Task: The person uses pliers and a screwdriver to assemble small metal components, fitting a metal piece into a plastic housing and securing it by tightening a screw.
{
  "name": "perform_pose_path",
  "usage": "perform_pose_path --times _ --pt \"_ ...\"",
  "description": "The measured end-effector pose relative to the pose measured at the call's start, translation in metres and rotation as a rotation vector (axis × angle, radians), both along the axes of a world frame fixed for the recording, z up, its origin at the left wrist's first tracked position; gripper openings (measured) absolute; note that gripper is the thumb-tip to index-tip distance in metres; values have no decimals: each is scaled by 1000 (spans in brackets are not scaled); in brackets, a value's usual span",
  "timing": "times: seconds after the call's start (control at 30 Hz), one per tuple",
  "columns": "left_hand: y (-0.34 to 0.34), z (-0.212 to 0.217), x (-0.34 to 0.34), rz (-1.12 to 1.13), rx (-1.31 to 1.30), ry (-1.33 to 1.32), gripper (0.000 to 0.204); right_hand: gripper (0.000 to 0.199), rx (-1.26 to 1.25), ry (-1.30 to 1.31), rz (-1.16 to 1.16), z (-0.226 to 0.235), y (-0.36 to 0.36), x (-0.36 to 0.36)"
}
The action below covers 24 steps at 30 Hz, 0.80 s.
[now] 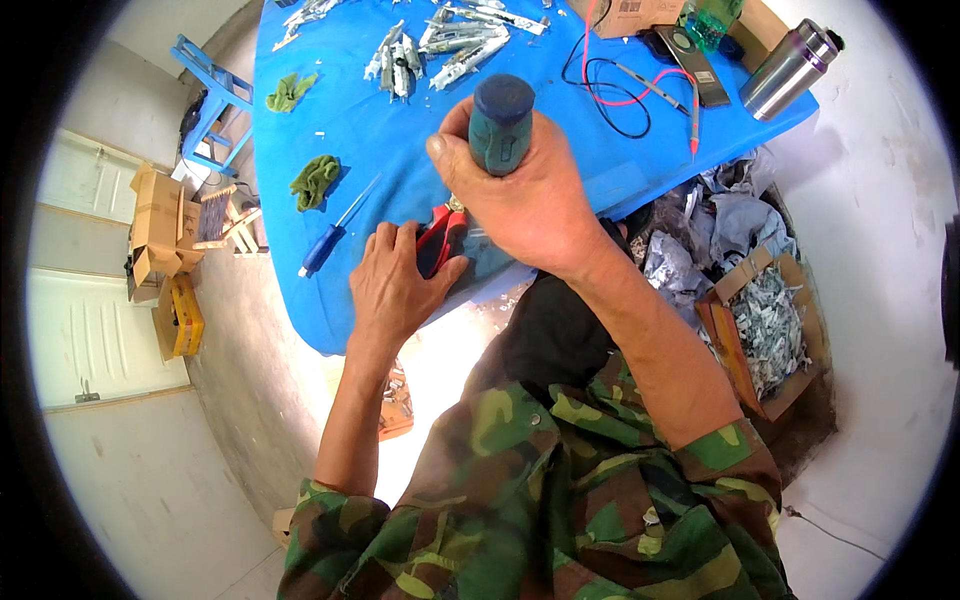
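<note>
My right hand (535, 200) is wrapped around the thick teal handle of a screwdriver (500, 130), its dark blue cap pointing up. The hand hides its shaft and tip. Just left and lower, my left hand (395, 275) is closed around the red handles of a pair of pliers (440, 240) at the table's near edge. The pliers' head lies by a small metallic piece, partly hidden under my right hand. A blue-handled screwdriver (325, 245) rests on the blue tablecloth (300, 160) to the left of my left hand.
Two green cloths (315, 182) lie at left, and several long metal parts (465, 45) at the back. Test leads (650, 90), a multimeter (693, 65) and a steel flask (790, 72) stand at right. Below are plastic bags and a carton of metal scraps (768, 325). A blue chair (212, 100) is at left.
</note>
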<state>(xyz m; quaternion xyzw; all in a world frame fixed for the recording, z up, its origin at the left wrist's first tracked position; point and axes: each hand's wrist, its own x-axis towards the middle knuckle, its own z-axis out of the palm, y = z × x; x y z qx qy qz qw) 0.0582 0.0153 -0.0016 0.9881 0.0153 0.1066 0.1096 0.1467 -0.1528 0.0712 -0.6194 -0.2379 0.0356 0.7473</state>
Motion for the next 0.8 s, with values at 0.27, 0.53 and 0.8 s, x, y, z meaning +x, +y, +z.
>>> perform_pose_path --times 0.27,0.53,0.8 --pt "18 5 5 22 -340 56 47 15 -13 -45 -34 0 3 0" --pt "55 41 -11 168 -1098 34 49 14 -62 -158 -93 -2 21 -8" --pt "19 155 -36 -181 -1111 -249 74 16 -112 -146 -12 -1 24 -8"
